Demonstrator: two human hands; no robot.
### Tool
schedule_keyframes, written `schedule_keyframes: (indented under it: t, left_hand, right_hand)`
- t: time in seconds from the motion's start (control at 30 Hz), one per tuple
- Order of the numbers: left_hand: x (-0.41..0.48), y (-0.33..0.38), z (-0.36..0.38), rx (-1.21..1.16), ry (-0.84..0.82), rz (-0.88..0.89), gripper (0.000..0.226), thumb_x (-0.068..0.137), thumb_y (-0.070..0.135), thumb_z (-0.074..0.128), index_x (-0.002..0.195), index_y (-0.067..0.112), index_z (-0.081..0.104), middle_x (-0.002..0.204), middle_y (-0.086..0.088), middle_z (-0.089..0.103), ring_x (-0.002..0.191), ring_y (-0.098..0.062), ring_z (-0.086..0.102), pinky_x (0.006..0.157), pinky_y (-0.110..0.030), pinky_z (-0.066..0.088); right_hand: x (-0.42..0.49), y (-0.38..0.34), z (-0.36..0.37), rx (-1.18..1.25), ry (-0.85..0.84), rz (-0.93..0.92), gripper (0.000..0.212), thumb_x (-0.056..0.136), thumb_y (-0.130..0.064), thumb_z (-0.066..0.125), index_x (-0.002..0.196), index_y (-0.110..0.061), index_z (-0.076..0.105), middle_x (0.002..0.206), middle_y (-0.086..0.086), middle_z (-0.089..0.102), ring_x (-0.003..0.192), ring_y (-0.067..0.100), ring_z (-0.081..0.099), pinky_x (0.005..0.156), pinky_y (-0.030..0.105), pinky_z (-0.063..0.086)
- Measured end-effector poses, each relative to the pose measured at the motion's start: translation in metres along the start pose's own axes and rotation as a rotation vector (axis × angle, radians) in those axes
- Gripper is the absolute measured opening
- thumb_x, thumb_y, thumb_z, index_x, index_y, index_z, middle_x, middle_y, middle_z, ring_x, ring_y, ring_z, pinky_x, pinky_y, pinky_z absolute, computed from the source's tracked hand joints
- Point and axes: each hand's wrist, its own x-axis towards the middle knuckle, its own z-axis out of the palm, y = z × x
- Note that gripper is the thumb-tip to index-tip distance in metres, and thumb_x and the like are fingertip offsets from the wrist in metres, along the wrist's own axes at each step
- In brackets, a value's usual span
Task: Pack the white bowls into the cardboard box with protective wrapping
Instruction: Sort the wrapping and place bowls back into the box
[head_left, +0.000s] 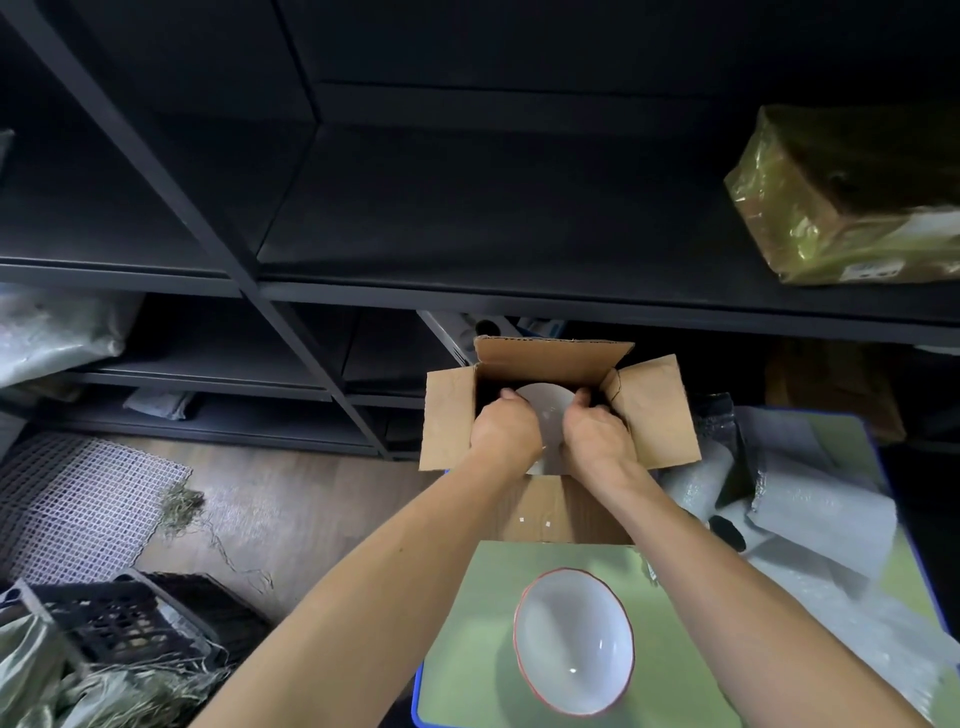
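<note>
Curled fingers (584, 399) of the right hand (597, 436) and left hand (501, 431) grip opposite edges of a white bowl (548, 410), tilted on edge inside the cardboard box (449, 415) at mid-frame. It is best lowered slowly, clear of the walls. A second bowl (574, 642) waits at lower centre, and the bubble wrap (821, 509) at right should probably go between them.
</note>
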Motion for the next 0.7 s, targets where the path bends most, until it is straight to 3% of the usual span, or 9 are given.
schedule_keyframes:
  t: [0.07,0.13,0.2,0.3,0.37,0.5,0.7]
  left_hand:
    - [-0.001,-0.003,-0.006,0.064,0.000,0.058,0.063,0.096,0.011,0.058,0.148,-0.005,0.026,0.141,-0.017,0.049,0.125,-0.031,0.054,0.097,-0.036,0.049]
    - [-0.005,-0.008,-0.016,0.119,0.026,0.146,0.040,0.097,0.012,0.057,0.135,0.002,0.049,0.133,-0.012,0.057,0.120,-0.028,0.058,0.095,-0.033,0.049]
    - [-0.014,-0.017,-0.026,0.125,0.102,0.206,0.024,0.098,0.010,0.052,0.121,0.006,0.060,0.114,-0.007,0.064,0.108,-0.027,0.063,0.083,-0.031,0.050]
    - [-0.025,-0.036,-0.031,0.044,0.348,0.270,0.016,0.096,0.012,0.049,0.102,0.015,0.064,0.085,0.004,0.061,0.083,-0.019,0.062,0.064,-0.026,0.048]
    - [-0.031,-0.052,-0.029,-0.055,0.463,0.300,0.020,0.098,0.014,0.047,0.102,0.017,0.067,0.090,0.003,0.065,0.081,-0.019,0.064,0.064,-0.029,0.050]
    - [-0.047,-0.079,-0.018,-0.236,0.485,0.301,0.028,0.102,0.019,0.044,0.119,0.019,0.066,0.114,0.002,0.062,0.093,-0.020,0.064,0.073,-0.027,0.048]
    - [-0.050,-0.089,0.014,-0.336,0.506,0.297,0.025,0.098,0.021,0.052,0.121,0.021,0.061,0.108,0.005,0.053,0.084,-0.017,0.060,0.071,-0.032,0.050]
  right_hand:
    - [-0.004,0.000,-0.002,0.010,-0.027,0.010,0.065,0.098,-0.007,0.048,0.152,0.005,0.014,0.139,0.026,0.047,0.127,0.037,0.052,0.100,0.037,0.044]
    - [-0.011,0.001,-0.003,-0.002,0.001,-0.009,0.069,0.096,-0.008,0.050,0.152,0.006,0.013,0.139,0.025,0.047,0.125,0.037,0.053,0.099,0.037,0.044]
    - [-0.019,0.003,-0.005,0.008,0.024,-0.038,0.070,0.093,-0.010,0.056,0.150,0.005,0.020,0.137,0.022,0.048,0.123,0.036,0.054,0.097,0.037,0.045]
    - [-0.032,0.009,-0.014,0.011,0.073,-0.099,0.057,0.091,-0.017,0.061,0.142,-0.006,0.039,0.134,0.016,0.050,0.118,0.033,0.056,0.094,0.035,0.045]
    - [-0.041,0.018,-0.020,0.026,0.140,-0.160,0.044,0.093,-0.020,0.058,0.135,-0.011,0.048,0.129,0.013,0.055,0.115,0.031,0.057,0.091,0.035,0.044]
    - [-0.057,0.037,-0.029,0.128,0.158,-0.180,0.031,0.097,-0.016,0.050,0.127,-0.011,0.057,0.123,0.013,0.061,0.113,0.033,0.057,0.089,0.040,0.048]
    - [-0.064,0.032,-0.030,0.194,0.109,-0.200,0.039,0.100,-0.032,0.051,0.135,-0.014,0.052,0.129,0.013,0.057,0.119,0.032,0.052,0.093,0.037,0.041]
